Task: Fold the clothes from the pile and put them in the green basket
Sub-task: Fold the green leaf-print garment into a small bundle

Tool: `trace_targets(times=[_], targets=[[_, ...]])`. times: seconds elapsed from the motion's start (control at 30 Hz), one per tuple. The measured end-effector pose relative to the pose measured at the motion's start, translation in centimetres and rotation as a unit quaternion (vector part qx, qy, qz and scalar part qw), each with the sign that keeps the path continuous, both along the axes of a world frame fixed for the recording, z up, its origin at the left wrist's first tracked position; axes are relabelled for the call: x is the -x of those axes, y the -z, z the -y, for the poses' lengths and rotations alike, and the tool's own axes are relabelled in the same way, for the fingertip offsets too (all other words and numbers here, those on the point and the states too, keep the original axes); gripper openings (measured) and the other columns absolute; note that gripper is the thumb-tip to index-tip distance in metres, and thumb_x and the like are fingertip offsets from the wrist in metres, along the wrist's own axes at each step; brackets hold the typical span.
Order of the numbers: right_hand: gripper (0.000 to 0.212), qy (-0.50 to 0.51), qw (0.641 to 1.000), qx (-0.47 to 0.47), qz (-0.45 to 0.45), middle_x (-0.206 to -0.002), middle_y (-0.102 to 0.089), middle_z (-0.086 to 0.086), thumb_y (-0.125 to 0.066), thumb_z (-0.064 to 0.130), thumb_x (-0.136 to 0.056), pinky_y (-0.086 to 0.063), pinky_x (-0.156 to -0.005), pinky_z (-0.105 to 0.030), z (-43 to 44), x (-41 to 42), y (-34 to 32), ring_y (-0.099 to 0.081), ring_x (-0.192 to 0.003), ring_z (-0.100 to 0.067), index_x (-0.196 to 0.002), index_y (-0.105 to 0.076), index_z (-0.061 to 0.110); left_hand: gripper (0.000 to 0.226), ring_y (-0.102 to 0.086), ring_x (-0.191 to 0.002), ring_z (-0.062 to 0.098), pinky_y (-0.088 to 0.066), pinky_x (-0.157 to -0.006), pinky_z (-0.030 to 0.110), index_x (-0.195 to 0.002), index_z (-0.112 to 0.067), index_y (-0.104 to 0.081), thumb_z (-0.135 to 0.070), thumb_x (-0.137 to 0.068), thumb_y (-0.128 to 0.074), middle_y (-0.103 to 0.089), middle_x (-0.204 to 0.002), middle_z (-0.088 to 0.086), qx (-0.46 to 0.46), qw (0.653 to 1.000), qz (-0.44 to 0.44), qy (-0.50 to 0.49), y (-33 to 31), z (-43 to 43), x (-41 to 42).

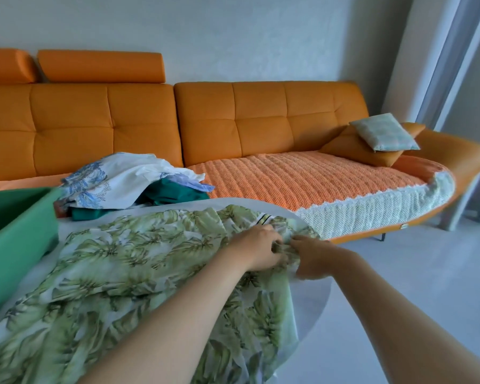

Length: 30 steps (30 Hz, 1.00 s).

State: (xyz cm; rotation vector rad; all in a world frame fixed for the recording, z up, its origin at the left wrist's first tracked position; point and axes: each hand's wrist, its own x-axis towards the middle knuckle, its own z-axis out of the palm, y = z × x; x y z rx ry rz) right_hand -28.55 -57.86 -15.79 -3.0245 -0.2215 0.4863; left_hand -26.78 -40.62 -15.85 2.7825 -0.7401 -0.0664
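The leaf-print garment (117, 261) looks light, limp, likely slippery; left hand (257, 249) and right hand (313, 259) pinch its far edge; hems suit gripping.

1. Bare from the left hand (257, 246) up the whole forearm to the frame's lower edge.
2. Equally bare from the right hand (313, 257) up the forearm to the lower right corner.
3. Blurred at the fingertips, too soft for finer detail.
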Motion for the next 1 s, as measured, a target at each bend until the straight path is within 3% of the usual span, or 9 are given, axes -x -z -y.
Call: trace_targets(times=[0.1, 0.17, 0.37, 0.5, 0.6, 0.73, 0.83, 0.93, 1.0], targets=[[0.046, 0.023, 0.999, 0.008, 0.045, -0.137, -0.056, 0.002, -0.055, 0.020, -0.084, -0.048, -0.094, -0.035, 1.5, -0.3, 0.6, -0.058, -0.118, -0.025, -0.130, -0.058, 0.025, 0.055, -0.051, -0.117, 0.020, -0.042, -0.085, 0.033, -0.120, -0.029, -0.065, -0.069, -0.082, -0.061, -0.056, -0.126, -0.002, -0.062, 0.997, 0.038, -0.002, 1.3, 1.8, -0.1], [0.041, 0.027, 0.991, 0.036, 0.129, -0.118, -0.065, 0.002, -0.048, 0.011, -0.087, -0.044, -0.088, -0.033, 1.7, -0.5, 0.8, -0.061, -0.108, -0.023, -0.121, -0.064, 0.028, 0.031, -0.056, -0.108, 0.020, -0.040, -0.075, 0.029, -0.108, -0.027, -0.070, -0.050, -0.089, -0.064, -0.058, -0.115, -0.003, -0.038, 0.996, 0.081, -0.019, 2.1, 2.2, -0.4], [0.032, 0.068, 0.967, 0.140, 0.204, -0.124, -0.053, -0.007, -0.058, 0.014, -0.090, -0.043, -0.092, -0.037, 0.4, -1.1, 0.9, -0.049, -0.117, -0.026, -0.122, -0.064, 0.017, 0.005, -0.056, -0.085, 0.017, -0.039, -0.065, 0.028, -0.085, -0.019, -0.060, -0.023, -0.088, -0.058, -0.058, -0.096, -0.004, 0.128, 0.983, 0.086, -0.103, 1.9, 1.0, -0.7], [0.021, 0.171, 0.960, 0.107, 0.194, -0.091, -0.056, 0.000, -0.053, 0.016, -0.094, -0.038, -0.058, -0.026, -0.8, -1.2, -0.9, -0.056, -0.085, -0.019, -0.110, -0.067, 0.018, 0.009, -0.052, -0.093, 0.012, -0.043, -0.072, 0.030, -0.085, -0.020, -0.057, -0.028, -0.089, -0.061, -0.054, -0.098, -0.008, 0.089, 0.991, 0.045, -0.088, 1.3, -0.8, -0.3], [0.011, 0.178, 0.960, 0.073, 0.202, -0.071, -0.048, 0.003, -0.051, 0.012, -0.093, -0.039, -0.055, -0.026, -2.7, -1.3, -2.3, -0.054, -0.073, -0.018, -0.092, -0.060, 0.019, 0.014, -0.052, -0.108, 0.015, -0.047, -0.086, 0.032, -0.097, -0.021, -0.063, -0.034, -0.092, -0.058, -0.055, -0.113, -0.007, 0.069, 0.994, 0.023, -0.080, 0.8, -2.2, -0.1], [0.017, 0.140, 0.956, 0.016, 0.257, -0.072, -0.048, 0.002, -0.049, 0.005, -0.095, -0.042, -0.057, -0.029, -6.1, -1.2, -3.5, -0.055, -0.072, -0.020, -0.092, -0.062, 0.015, 0.031, -0.051, -0.122, 0.016, -0.046, -0.099, 0.035, -0.128, -0.023, -0.058, -0.031, -0.098, -0.052, -0.055, -0.134, -0.006, 0.090, 0.990, 0.045, -0.094, -0.6, -4.3, 0.3], [0.028, 0.063, 0.953, -0.019, 0.296, -0.082, -0.058, -0.001, -0.044, 0.002, -0.094, -0.039, -0.054, -0.031, -9.0, -1.3, -4.0, -0.058, -0.074, -0.024, -0.108, -0.064, 0.017, 0.040, -0.057, -0.112, 0.018, -0.050, -0.086, 0.035, -0.138, -0.024, -0.045, -0.019, -0.098, -0.052, -0.056, -0.132, -0.003, 0.126, 0.978, 0.085, -0.139, -1.9, -6.7, 0.5], [0.041, -0.054, 0.947, -0.077, 0.306, -0.119, -0.060, -0.007, -0.041, 0.012, -0.098, -0.042, -0.076, -0.038, -12.0, -1.5, -4.0, -0.057, -0.109, -0.031, -0.137, -0.052, 0.022, 0.056, -0.058, -0.101, 0.020, -0.046, -0.073, 0.032, -0.146, -0.031, -0.029, -0.009, -0.098, -0.047, -0.051, -0.136, -0.001, 0.157, 0.969, 0.093, -0.168, -2.7, -9.8, 0.8], [0.052, -0.140, 0.940, -0.070, 0.304, -0.132, -0.053, -0.008, -0.045, 0.013, -0.097, -0.036, -0.101, -0.040, -14.1, -1.4, -3.6, -0.045, -0.126, -0.031, -0.148, -0.043, 0.025, 0.067, -0.054, -0.120, 0.022, -0.045, -0.083, 0.031, -0.151, -0.037, -0.020, -0.003, -0.098, -0.043, -0.039, -0.152, -0.001, 0.188, 0.961, 0.098, -0.175, -3.1, -12.0, 1.4]])
